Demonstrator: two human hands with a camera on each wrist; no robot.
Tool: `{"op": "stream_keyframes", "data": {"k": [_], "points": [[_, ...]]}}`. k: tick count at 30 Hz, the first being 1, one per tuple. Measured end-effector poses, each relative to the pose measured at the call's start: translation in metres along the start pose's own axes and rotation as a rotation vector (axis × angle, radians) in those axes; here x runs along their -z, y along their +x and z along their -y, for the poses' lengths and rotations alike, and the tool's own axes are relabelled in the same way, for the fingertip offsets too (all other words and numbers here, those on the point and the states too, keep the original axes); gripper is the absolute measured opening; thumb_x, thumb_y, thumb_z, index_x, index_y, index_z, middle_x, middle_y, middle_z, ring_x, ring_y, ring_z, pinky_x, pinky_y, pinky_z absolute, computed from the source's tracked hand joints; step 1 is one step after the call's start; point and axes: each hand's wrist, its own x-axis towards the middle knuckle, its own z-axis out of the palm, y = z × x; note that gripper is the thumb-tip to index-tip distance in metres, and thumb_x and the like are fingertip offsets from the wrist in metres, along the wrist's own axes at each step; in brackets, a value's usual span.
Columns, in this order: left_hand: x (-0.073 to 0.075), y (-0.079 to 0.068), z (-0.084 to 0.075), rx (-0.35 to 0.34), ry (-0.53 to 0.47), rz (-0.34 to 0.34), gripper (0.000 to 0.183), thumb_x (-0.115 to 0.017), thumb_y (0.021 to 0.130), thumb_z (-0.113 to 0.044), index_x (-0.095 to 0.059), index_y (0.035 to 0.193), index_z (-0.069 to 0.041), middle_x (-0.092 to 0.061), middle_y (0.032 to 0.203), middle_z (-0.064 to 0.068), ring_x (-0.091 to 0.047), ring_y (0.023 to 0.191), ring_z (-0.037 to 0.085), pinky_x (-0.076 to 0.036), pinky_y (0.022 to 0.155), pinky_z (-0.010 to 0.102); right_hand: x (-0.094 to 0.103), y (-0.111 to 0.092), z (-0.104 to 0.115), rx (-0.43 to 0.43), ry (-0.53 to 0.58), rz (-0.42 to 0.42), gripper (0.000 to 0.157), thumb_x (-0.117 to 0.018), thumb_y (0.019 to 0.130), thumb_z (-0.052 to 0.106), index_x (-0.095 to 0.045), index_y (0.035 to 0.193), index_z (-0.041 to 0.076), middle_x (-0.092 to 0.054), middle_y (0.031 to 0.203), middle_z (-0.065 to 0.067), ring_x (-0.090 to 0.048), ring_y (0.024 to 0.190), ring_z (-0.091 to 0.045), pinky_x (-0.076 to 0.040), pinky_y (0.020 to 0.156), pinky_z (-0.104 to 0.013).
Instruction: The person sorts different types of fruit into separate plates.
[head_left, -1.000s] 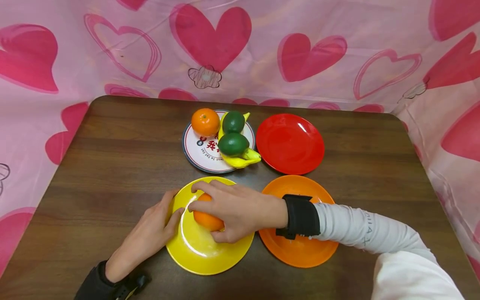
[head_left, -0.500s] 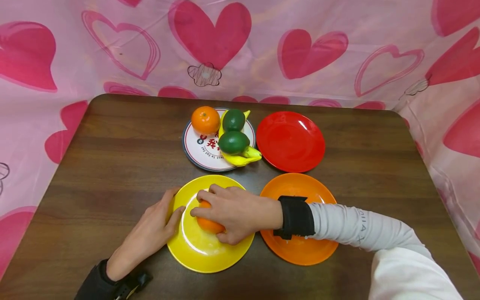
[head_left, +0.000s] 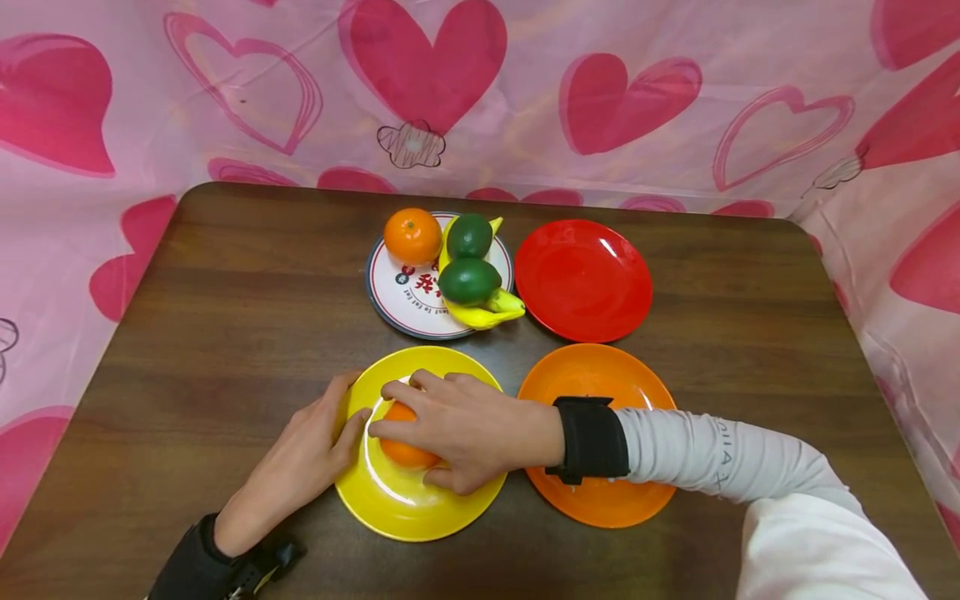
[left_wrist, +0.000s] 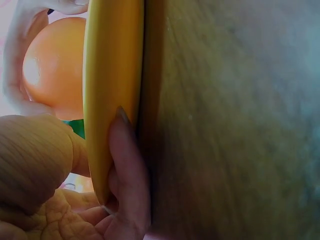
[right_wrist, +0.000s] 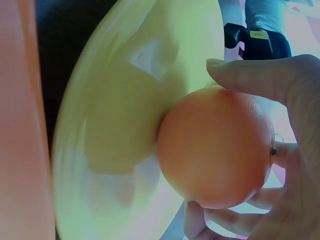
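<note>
A yellow plate (head_left: 420, 512) lies near the front of the table, with an orange (head_left: 401, 452) on it. My left hand (head_left: 300, 454) grips the plate's left edge, its thumb over the top; in the left wrist view its fingers (left_wrist: 129, 172) curl under the rim. My right hand (head_left: 480, 429) reaches across from the right and holds the orange from above. In the right wrist view the thumb is on one side of the orange (right_wrist: 215, 145) and the fingers are round the other. From the head, the back of that hand hides part of the fruit.
An orange plate (head_left: 600, 508) sits under my right wrist, and a red plate (head_left: 585, 283) lies behind it. On a white, blue-rimmed plate (head_left: 397, 304) are another orange (head_left: 412, 237), bananas (head_left: 487, 315) and two dark green fruits (head_left: 470, 282). A pink heart-patterned cloth hangs behind the table.
The orange under my right hand shifts slightly left on the yellow plate, and the fingers spread a little wider over it. The left hand stays on the rim. The head view tilts slightly down.
</note>
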Motion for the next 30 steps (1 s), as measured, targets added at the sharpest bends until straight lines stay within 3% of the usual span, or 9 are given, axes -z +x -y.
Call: {"op": "stream_keyframes", "data": {"k": [16, 23, 30], "points": [[0.000, 0.000, 0.001, -0.017, 0.025, -0.015, 0.051, -0.053, 0.098, -0.027, -0.035, 0.142, -0.008, -0.057, 0.106, 0.008, -0.051, 0.073, 0.013, -0.047, 0.066, 0.031, 0.004, 0.000, -0.003, -0.032, 0.032, -0.008, 0.078, -0.060, 0.088, 0.050, -0.023, 0.156, 0.034, -0.029, 0.154, -0.007, -0.041, 0.127, -0.028, -0.047, 0.088, -0.037], [0.000, 0.000, 0.001, -0.021, 0.019, -0.017, 0.052, -0.052, 0.099, -0.032, -0.036, 0.142, -0.008, -0.056, 0.103, 0.007, -0.051, 0.073, 0.013, -0.047, 0.066, 0.031, 0.008, -0.002, -0.007, -0.051, 0.011, -0.068, 0.073, -0.059, 0.088, 0.053, -0.029, 0.153, 0.035, -0.027, 0.157, -0.007, -0.039, 0.132, -0.029, -0.046, 0.093, -0.041], [0.000, -0.002, 0.001, -0.033, 0.012, -0.016, 0.052, -0.051, 0.099, -0.030, -0.033, 0.143, -0.008, -0.053, 0.092, 0.004, -0.050, 0.067, 0.013, -0.046, 0.063, 0.030, 0.032, -0.005, -0.020, -0.089, 0.044, -0.200, 0.080, -0.043, 0.083, 0.077, -0.032, 0.152, 0.037, -0.035, 0.153, -0.005, -0.038, 0.133, -0.024, -0.044, 0.096, -0.038]]}}
